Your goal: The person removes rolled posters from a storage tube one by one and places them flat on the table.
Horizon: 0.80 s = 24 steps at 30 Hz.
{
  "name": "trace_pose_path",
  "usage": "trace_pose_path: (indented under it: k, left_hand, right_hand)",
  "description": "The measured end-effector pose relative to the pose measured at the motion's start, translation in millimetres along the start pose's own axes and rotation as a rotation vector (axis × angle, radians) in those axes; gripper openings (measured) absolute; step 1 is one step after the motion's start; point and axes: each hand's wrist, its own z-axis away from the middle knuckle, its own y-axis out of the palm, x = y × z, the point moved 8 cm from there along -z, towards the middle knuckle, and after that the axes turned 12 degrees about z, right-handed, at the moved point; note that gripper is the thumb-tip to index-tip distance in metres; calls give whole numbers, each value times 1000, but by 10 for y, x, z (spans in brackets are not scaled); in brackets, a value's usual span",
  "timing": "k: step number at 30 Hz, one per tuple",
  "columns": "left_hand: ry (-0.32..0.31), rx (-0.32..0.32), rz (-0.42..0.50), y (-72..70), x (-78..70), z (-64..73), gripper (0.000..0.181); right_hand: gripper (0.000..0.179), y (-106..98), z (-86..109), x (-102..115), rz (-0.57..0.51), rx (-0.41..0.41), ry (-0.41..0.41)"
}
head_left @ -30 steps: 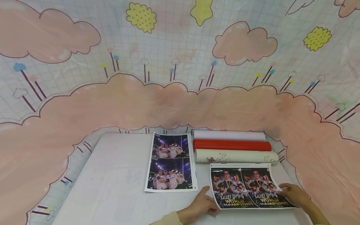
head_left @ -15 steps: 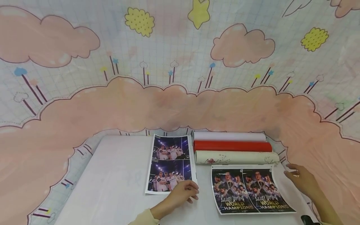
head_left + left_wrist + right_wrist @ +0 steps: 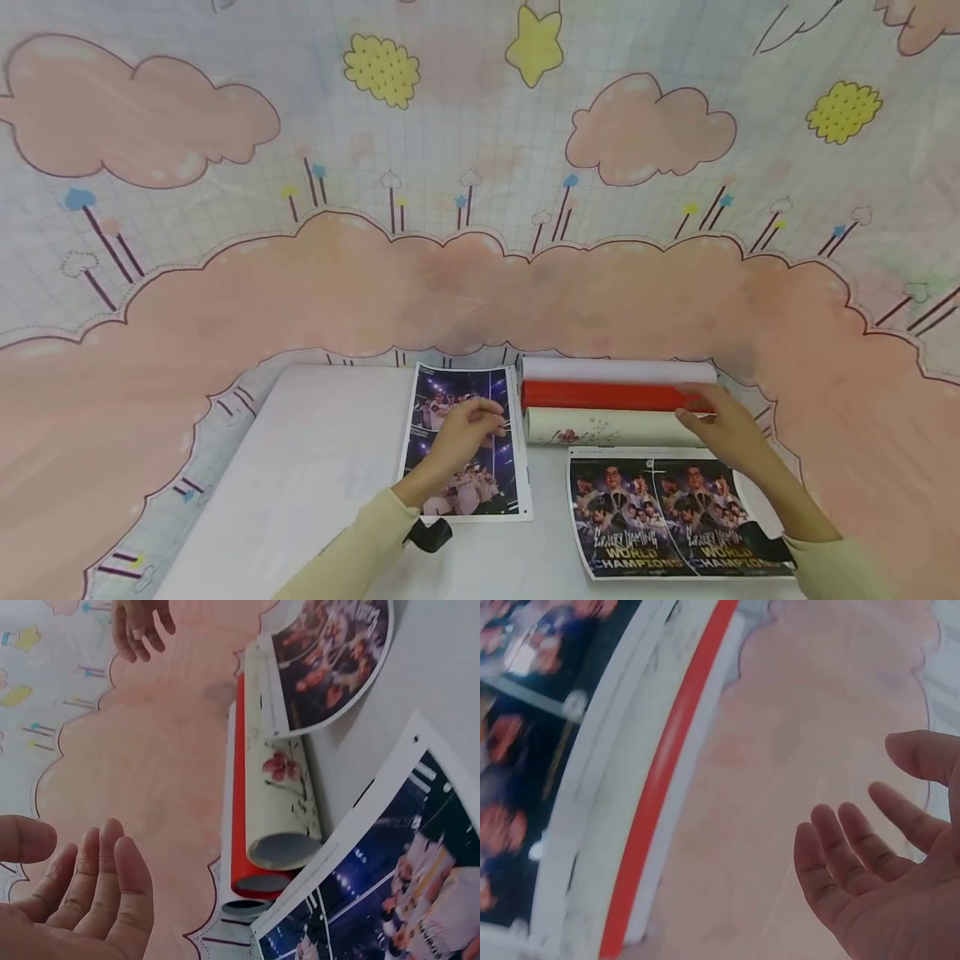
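Three paper rolls lie side by side at the back of the white table (image 3: 322, 492): a white roll (image 3: 615, 370), a red roll (image 3: 600, 395) and a cream flowered roll (image 3: 600, 427). My left hand (image 3: 468, 429) hovers open above the team-photo print (image 3: 465, 446), close to the rolls' left ends. My right hand (image 3: 720, 429) hovers open over the right end of the flowered and red rolls. In the left wrist view the roll ends (image 3: 270, 862) face my left hand (image 3: 82, 892), which holds nothing. The right wrist view shows my empty right hand (image 3: 877, 870) above the red roll (image 3: 667, 772).
A "World Champions" poster print (image 3: 675, 517) lies at the front right, its edge curling. A cartoon cloud-patterned cloth (image 3: 480, 208) hangs behind and around the table. A black wrist strap (image 3: 429, 535) shows on my left forearm.
Both hands have left the front of the table and moved back toward the rolls: the left from the table's front to above the photo print, the right from the poster to the rolls' right end.
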Motion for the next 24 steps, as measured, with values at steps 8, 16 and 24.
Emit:
trace_pose_path:
  k: [8,16,24]
  left_hand:
    - [35,-96,38,-31,254,-533,23]
    - [63,-212,-50,-95,490,-981,27]
    - [29,-271,-159,-178,670,-1179,35]
  right_hand:
    - [44,388,-436,319,-20,3,-72]
    - [45,809,-764,290,17,59,-41]
    - [48,1182,-912,334,78,99,-52]
